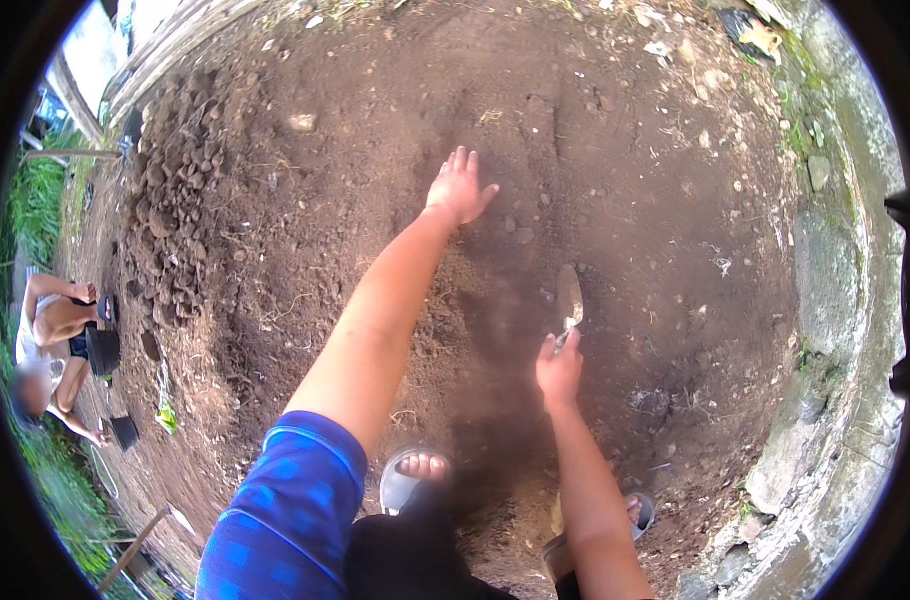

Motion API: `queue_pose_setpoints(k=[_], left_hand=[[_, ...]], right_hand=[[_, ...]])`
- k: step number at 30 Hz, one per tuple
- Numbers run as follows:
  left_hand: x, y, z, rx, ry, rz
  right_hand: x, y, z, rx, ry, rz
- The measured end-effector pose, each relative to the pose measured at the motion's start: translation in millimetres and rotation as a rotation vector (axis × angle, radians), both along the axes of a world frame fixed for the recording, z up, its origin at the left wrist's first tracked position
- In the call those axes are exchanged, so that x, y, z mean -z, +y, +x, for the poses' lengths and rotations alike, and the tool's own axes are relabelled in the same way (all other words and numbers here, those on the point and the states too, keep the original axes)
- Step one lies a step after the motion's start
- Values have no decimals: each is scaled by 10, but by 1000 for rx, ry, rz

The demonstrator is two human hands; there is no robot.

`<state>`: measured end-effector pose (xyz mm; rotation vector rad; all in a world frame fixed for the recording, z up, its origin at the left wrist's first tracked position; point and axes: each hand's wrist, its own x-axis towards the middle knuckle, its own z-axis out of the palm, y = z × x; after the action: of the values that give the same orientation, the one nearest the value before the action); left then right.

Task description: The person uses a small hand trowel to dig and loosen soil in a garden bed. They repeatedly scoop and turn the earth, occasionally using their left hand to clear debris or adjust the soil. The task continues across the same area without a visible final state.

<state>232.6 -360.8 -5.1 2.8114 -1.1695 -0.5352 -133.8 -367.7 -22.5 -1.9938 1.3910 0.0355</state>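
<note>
My left hand (460, 187) reaches forward over the brown soil (395, 97), palm down with its fingers spread and nothing held. Whether it touches the ground is hard to tell. Lower and to the right, my right hand (560, 371) grips a trowel (570, 294) by its handle. The soil-stained blade points away from me and lies at the ground, with a pale patch near its base. Small clods and pebbles are scattered between the two hands.
Dark stones (173, 195) are heaped on the left. Beyond them a person (57, 322) crouches beside black containers (103, 351). A rough stone and concrete wall edge (830, 285) curves along the right. My sandalled foot (416, 476) stands on the soil. A black plastic bag (744, 30) lies top right.
</note>
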Motion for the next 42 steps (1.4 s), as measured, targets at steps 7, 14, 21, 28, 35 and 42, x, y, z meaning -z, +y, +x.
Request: queue_pose_setpoints(k=[7,14,21,28,35,42], left_hand=[[84,71,-163,-1,-56,-243],[147,-21,-423,80,-73,-315],[31,-2,-539,110,-57,-145],[-52,-7,-623,69,10,-128],[-141,-52,-728,102,-105,16],[-38,-94,-677,23,-81,-83]], right_hand=[[-16,-21,7,14,5,22],[-11,-8,8,16,-15,-11],[8,12,18,12,-28,-45],[9,17,6,8,-14,-44],[-34,27,21,32,-9,-10],[-27,18,16,44,4,15]])
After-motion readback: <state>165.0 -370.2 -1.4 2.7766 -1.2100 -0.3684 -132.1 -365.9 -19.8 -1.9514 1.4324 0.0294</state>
